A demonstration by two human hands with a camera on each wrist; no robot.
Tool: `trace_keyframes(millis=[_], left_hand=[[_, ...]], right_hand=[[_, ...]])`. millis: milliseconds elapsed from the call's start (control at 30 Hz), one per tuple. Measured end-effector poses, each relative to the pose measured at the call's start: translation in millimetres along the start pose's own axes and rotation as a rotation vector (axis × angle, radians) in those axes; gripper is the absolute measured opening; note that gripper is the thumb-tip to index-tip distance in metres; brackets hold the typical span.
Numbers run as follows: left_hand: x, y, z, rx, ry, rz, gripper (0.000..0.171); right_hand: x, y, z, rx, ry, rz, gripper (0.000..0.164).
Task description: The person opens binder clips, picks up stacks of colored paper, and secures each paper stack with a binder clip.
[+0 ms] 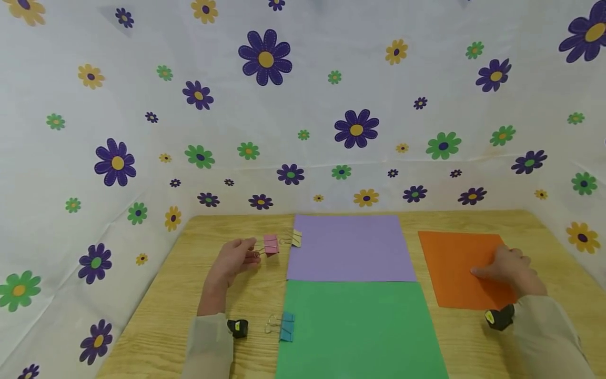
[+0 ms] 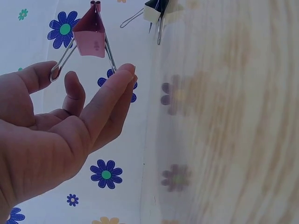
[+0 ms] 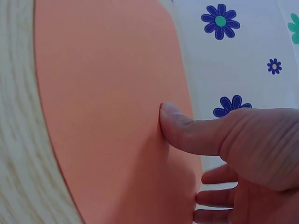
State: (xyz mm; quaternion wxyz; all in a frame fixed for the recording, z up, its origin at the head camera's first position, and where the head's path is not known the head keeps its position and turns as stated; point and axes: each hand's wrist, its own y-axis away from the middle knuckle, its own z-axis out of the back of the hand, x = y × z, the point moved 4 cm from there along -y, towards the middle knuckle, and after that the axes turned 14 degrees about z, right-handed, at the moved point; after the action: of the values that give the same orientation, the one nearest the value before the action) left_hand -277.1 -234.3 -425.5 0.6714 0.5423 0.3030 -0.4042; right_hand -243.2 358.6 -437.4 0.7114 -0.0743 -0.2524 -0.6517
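Between the thumb and fingers of my left hand is a pink binder clip, pinched by its wire handles. The left wrist view shows the clip with its handles spread apart. My right hand grips the right side of an orange sheet of paper. In the right wrist view the thumb presses on the face of the orange sheet, while the other fingers are at its edge, their tips partly hidden behind it. Just right of the pink clip, a pale yellow binder clip sits on a purple sheet's left edge.
The purple sheet lies behind a green sheet on the wooden table. A blue binder clip sits at the green sheet's left edge. A flower-printed white cloth stands around the back and sides.
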Motion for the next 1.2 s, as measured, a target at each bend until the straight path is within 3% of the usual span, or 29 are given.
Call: trace_keyframes(millis=[233,533,867,1200], left_hand=[[0.8,0.3,1.6,0.003,0.001,0.000,0.051],[3.5,0.9,4.2,-0.010,-0.002,0.015,0.053],[5.0,0.6,5.2,-0.016,0.001,0.015,0.054],[-0.1,2.4,5.2,-0.016,0.001,0.026,0.053]], right_hand=[[-0.8,1.7,4.6,0.006,-0.030,-0.103,0.113],[-3.9,7.4,7.0,-0.007,-0.085,-0.220,0.118],[-7.1,8.1,6.6,-0.002,-0.097,-0.245,0.125],[-9.1,9.7,3.9,-0.010,-0.113,-0.274,0.118]])
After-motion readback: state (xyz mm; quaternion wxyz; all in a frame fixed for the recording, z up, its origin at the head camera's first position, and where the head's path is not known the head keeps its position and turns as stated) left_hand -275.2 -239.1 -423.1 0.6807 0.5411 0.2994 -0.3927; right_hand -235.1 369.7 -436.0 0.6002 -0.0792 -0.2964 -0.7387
